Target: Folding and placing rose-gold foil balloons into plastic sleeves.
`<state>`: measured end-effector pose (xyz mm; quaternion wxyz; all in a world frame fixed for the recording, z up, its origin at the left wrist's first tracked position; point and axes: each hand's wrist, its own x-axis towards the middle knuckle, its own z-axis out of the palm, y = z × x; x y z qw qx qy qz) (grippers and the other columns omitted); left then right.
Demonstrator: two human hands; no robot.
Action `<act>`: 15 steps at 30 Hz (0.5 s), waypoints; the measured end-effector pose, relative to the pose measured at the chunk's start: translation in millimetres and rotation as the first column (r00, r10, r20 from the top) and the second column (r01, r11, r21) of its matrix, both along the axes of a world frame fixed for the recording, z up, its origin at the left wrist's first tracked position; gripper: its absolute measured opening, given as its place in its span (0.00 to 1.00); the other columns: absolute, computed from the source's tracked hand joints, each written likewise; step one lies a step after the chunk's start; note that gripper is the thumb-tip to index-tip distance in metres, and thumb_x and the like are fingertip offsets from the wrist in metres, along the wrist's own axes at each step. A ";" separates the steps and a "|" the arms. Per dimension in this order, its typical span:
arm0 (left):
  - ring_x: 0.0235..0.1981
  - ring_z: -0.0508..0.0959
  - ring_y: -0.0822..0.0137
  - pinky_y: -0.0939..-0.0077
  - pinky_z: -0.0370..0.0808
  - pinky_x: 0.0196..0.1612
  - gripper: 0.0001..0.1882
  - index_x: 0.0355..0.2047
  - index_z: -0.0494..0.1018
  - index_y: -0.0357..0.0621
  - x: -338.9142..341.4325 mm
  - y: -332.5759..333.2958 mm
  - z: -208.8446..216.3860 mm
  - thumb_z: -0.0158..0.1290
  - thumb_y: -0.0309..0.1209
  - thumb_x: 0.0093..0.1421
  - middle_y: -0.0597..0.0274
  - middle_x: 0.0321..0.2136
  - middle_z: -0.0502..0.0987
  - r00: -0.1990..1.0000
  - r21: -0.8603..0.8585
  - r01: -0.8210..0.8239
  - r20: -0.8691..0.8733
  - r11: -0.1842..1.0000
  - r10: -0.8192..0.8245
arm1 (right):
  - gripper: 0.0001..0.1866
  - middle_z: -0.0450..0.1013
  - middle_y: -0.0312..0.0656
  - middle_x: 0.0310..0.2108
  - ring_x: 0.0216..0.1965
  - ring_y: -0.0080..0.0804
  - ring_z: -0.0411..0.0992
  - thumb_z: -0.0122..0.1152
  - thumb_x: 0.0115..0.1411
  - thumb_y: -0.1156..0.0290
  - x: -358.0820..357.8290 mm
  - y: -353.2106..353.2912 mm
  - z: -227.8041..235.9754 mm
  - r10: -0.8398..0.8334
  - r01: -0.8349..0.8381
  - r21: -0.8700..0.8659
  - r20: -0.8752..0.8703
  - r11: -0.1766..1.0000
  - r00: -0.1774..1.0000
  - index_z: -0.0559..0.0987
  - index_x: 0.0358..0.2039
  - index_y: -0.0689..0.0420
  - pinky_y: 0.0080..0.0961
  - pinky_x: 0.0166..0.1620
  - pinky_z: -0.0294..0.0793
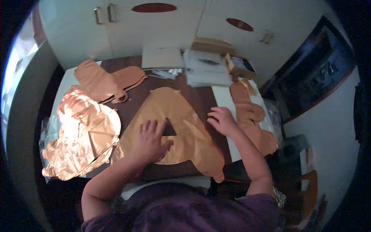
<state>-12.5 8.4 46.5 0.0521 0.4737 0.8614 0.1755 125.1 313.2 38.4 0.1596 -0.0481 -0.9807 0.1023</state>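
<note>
On the dark tabletop, a flat, copper-coloured, triangular foil piece is being partly covered by the left hand, fingers spread wide, while the right hand, fingers loosely bent, is being held just beside its right edge.

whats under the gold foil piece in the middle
Brown tabletop shows around the foil piece, and something dark, probably the same tabletop, through its cutout. Anything beneath the rest is covered.

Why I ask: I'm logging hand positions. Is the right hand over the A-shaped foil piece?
No, the right hand is beside the A-shaped foil piece, off its right edge.
</note>
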 end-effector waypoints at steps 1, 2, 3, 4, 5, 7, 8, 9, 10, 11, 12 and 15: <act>0.61 0.60 0.43 0.44 0.52 0.64 0.40 0.63 0.59 0.45 -6.8 6.4 7.1 0.56 0.49 0.54 0.41 0.58 0.62 1.000 0.046 0.018 -0.021 0.999 -0.017 | 0.08 0.76 0.47 0.40 0.42 0.43 0.73 0.61 0.56 0.69 8.7 31.8 -10.8 -0.182 0.178 -0.161 -0.009 0.971 0.983 0.81 0.35 0.58 0.35 0.48 0.71; 0.61 0.60 0.43 0.45 0.52 0.64 0.39 0.62 0.60 0.46 -13.7 13.0 12.3 0.57 0.48 0.54 0.42 0.58 0.63 0.999 0.090 0.031 -0.041 0.995 -0.028 | 0.06 0.77 0.47 0.36 0.38 0.41 0.75 0.60 0.56 0.72 17.0 61.9 -17.6 -0.353 0.336 -0.320 0.005 0.886 0.936 0.81 0.33 0.59 0.32 0.44 0.73; 0.60 0.61 0.43 0.45 0.51 0.64 0.36 0.61 0.62 0.47 -20.4 17.0 13.6 0.56 0.47 0.55 0.44 0.57 0.64 0.993 0.177 0.061 -0.113 0.982 -0.042 | 0.05 0.77 0.46 0.33 0.35 0.38 0.75 0.60 0.56 0.73 18.3 77.1 -7.6 -0.400 0.340 -0.355 -0.110 0.871 0.910 0.80 0.32 0.60 0.30 0.41 0.74; 0.60 0.61 0.43 0.45 0.51 0.64 0.36 0.61 0.62 0.47 -25.6 18.9 7.5 0.56 0.47 0.55 0.44 0.57 0.64 0.993 0.184 0.061 -0.110 0.981 -0.041 | 0.04 0.77 0.45 0.30 0.32 0.35 0.75 0.60 0.56 0.75 18.9 89.8 4.4 -0.443 0.336 -0.391 -0.225 0.857 0.868 0.80 0.31 0.61 0.27 0.37 0.74; 0.61 0.60 0.44 0.45 0.51 0.65 0.35 0.60 0.63 0.47 -32.1 26.3 -4.7 0.56 0.46 0.55 0.45 0.57 0.64 0.980 0.153 0.124 -0.174 0.980 -0.097 | 0.05 0.77 0.44 0.28 0.31 0.33 0.75 0.61 0.56 0.74 28.5 118.8 -0.9 -0.511 0.417 -0.361 -0.221 0.834 0.830 0.80 0.31 0.61 0.27 0.37 0.74; 0.62 0.59 0.43 0.45 0.51 0.65 0.32 0.58 0.64 0.47 -35.9 41.7 -22.5 0.54 0.46 0.56 0.44 0.57 0.64 0.962 0.172 0.171 -0.243 0.970 -0.126 | 0.10 0.78 0.41 0.28 0.31 0.31 0.76 0.66 0.54 0.68 33.8 153.5 -11.4 -0.647 0.562 -0.384 -0.141 0.733 0.749 0.79 0.31 0.61 0.28 0.37 0.75; 0.62 0.59 0.43 0.45 0.51 0.65 0.32 0.58 0.64 0.47 -37.2 44.4 -24.5 0.54 0.46 0.56 0.44 0.57 0.64 0.962 0.175 0.170 -0.244 0.970 -0.125 | 0.10 0.78 0.41 0.28 0.31 0.31 0.76 0.66 0.54 0.68 32.3 156.5 -15.5 -0.646 0.561 -0.381 -0.144 0.735 0.749 0.79 0.31 0.61 0.28 0.37 0.75; 0.62 0.58 0.43 0.45 0.50 0.65 0.31 0.58 0.64 0.47 -38.9 46.1 -25.7 0.54 0.47 0.57 0.44 0.58 0.63 0.971 0.149 0.174 -0.190 0.973 -0.144 | 0.12 0.78 0.41 0.28 0.31 0.32 0.76 0.68 0.53 0.65 30.4 157.0 -22.0 -0.664 0.586 -0.389 -0.097 0.711 0.741 0.80 0.31 0.60 0.29 0.37 0.75; 0.63 0.58 0.42 0.45 0.50 0.66 0.31 0.58 0.64 0.46 -38.3 46.9 -21.2 0.53 0.47 0.57 0.43 0.58 0.63 0.978 0.121 0.178 -0.135 0.977 -0.161 | 0.14 0.79 0.41 0.29 0.31 0.34 0.76 0.69 0.51 0.62 28.7 155.9 -24.5 -0.680 0.611 -0.396 -0.049 0.686 0.732 0.80 0.31 0.60 0.30 0.38 0.76; 0.63 0.58 0.42 0.45 0.50 0.66 0.31 0.58 0.64 0.46 -39.2 47.9 -23.4 0.53 0.47 0.57 0.43 0.58 0.63 0.978 0.121 0.177 -0.136 0.977 -0.160 | 0.19 0.79 0.43 0.30 0.32 0.36 0.77 0.72 0.48 0.58 27.5 158.7 -22.7 -0.663 0.595 -0.411 -0.033 0.691 0.748 0.80 0.31 0.61 0.32 0.38 0.76; 0.63 0.58 0.42 0.45 0.50 0.66 0.31 0.58 0.64 0.46 -40.9 48.5 -27.7 0.52 0.47 0.58 0.43 0.58 0.63 0.982 0.144 0.159 -0.129 0.977 -0.141 | 0.19 0.79 0.43 0.30 0.32 0.36 0.77 0.72 0.48 0.58 27.8 160.6 -21.3 -0.663 0.594 -0.412 -0.034 0.691 0.748 0.80 0.31 0.61 0.32 0.38 0.76; 0.63 0.57 0.43 0.46 0.50 0.66 0.31 0.57 0.65 0.45 -40.3 54.3 -22.2 0.52 0.47 0.58 0.44 0.58 0.64 0.986 0.154 0.148 -0.101 0.977 -0.133 | 0.19 0.79 0.45 0.30 0.32 0.38 0.77 0.73 0.47 0.59 27.3 160.6 -19.7 -0.672 0.639 -0.394 0.071 0.660 0.737 0.80 0.30 0.61 0.33 0.38 0.76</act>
